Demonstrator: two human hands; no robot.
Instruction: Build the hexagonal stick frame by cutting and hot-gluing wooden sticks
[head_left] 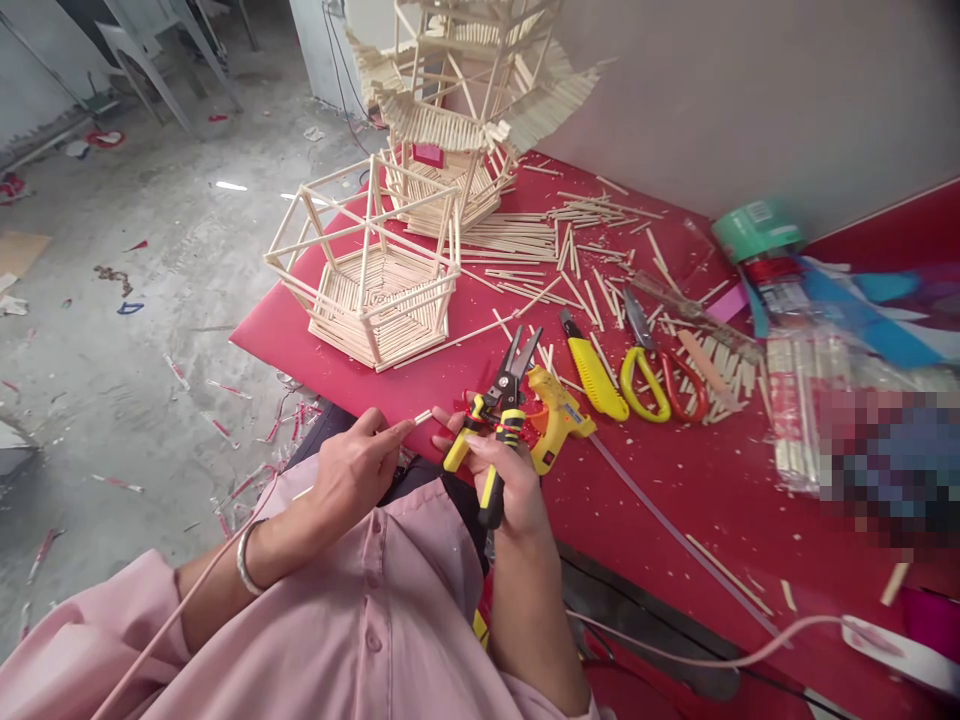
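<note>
My left hand (358,458) is closed round thin wooden sticks (424,416), their pale ends poking out past the fingertips. In my right hand (517,485) is a pair of cutting pliers (507,395) with yellow-and-black handles, its jaws apart and pointing away from me. The fingertips of both hands are close together near the stick ends. Beyond them, on the red table (457,385), stands an open six-sided stick frame (375,270) with a slatted floor. Just right of the pliers lies a yellow glue gun (559,415).
A tiered stick tower (450,120) stands behind the frame. Loose sticks (517,235) cover the table's back. A yellow utility knife (596,378), yellow-handled scissors (645,385) and bagged sticks (799,400) lie to the right. A cable (720,660) crosses the front. Scraps litter the floor.
</note>
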